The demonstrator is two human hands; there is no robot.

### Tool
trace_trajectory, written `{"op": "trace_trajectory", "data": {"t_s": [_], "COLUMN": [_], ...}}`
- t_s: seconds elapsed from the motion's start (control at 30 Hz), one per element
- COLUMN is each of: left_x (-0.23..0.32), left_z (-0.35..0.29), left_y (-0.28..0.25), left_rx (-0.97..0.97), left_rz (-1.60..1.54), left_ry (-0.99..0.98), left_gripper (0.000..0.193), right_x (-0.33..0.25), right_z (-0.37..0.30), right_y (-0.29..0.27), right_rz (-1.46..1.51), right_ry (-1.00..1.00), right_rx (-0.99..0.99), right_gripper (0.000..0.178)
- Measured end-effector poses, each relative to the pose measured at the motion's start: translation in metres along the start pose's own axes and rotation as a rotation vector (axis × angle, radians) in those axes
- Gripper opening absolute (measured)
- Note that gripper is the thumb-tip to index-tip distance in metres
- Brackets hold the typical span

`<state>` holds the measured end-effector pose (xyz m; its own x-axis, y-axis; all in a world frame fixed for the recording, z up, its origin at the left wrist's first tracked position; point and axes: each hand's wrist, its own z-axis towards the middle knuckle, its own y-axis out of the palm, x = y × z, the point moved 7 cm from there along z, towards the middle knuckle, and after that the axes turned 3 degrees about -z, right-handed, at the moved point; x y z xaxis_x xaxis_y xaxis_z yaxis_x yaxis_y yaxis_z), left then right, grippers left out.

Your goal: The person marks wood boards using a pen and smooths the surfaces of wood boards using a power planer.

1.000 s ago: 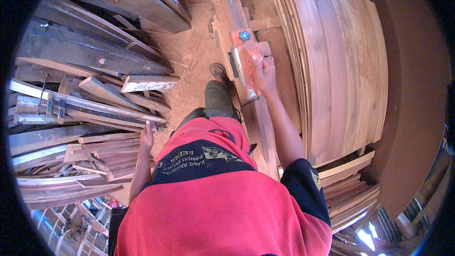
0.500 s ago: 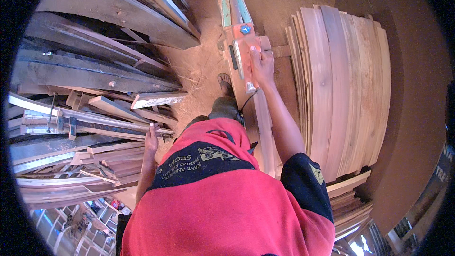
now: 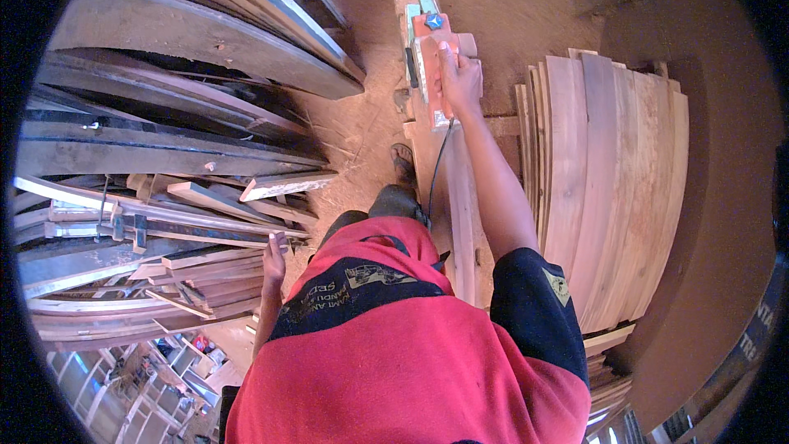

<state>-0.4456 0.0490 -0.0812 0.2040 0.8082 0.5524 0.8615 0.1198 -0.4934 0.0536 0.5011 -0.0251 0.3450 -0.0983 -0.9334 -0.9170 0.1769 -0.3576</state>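
Observation:
My right hand [image 3: 462, 78] is wrapped round the rear handle of an orange electric hand planer [image 3: 431, 43], which has a blue star-shaped knob on top near its front. The planer rests on a long wooden workpiece or bench [image 3: 430, 152] running away from me, and its underside is hidden. Just ahead of it show two pale green strips [image 3: 413, 11]. From its rear a dark cord [image 3: 439, 166] trails back toward my legs. My left hand [image 3: 274, 261] hangs at my left side with fingers stretched out and apart, holding nothing, near the stacked timber.
Long planks [image 3: 197, 33] and shorter wood offcuts [image 3: 288, 185] crowd the left side. On the right leans a stack of wide pale boards [image 3: 608, 189]. Sawdust covers the brown floor [image 3: 353, 127]; my sandalled foot [image 3: 403, 163] stands beside the bench.
My right hand has pushed the planer forward, away from me, over part of the green strips. My right arm is stretched farther. The view has tilted a little; my left hand stays at my side.

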Motion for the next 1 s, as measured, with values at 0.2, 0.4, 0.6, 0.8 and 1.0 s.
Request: {"op": "trace_trajectory", "data": {"t_s": [0.2,0.4,0.6,0.8,1.0], "left_x": [-0.014,-0.026,-0.028,-0.072,-0.112], "left_z": [-0.004,-0.012,-0.021,-0.016,0.035], "left_y": [0.000,-0.006,-0.009,-0.001,0.011], "left_rx": [0.009,0.076,0.039,-0.051,-0.229], "left_rz": [-0.084,-0.075,-0.006,0.089,0.200], "left_ry": [0.043,-0.068,-0.105,-0.096,0.176], "left_gripper": [0.072,0.071,0.074,0.075,0.076], "right_x": [-0.012,-0.023,-0.008,-0.041,-0.036], "right_z": [0.042,0.090,0.068,-0.181,-0.434], "right_y": [0.017,0.030,0.011,-0.129,-0.230], "right_rz": [0.008,-0.119,-0.380,-0.067,-0.217], "right_ry": [0.098,0.166,0.016,0.359,0.404], "right_rx": [-0.026,0.021,0.033,0.042,0.284], "right_gripper": [0.057,0.074,0.071,0.037,0.032]}}
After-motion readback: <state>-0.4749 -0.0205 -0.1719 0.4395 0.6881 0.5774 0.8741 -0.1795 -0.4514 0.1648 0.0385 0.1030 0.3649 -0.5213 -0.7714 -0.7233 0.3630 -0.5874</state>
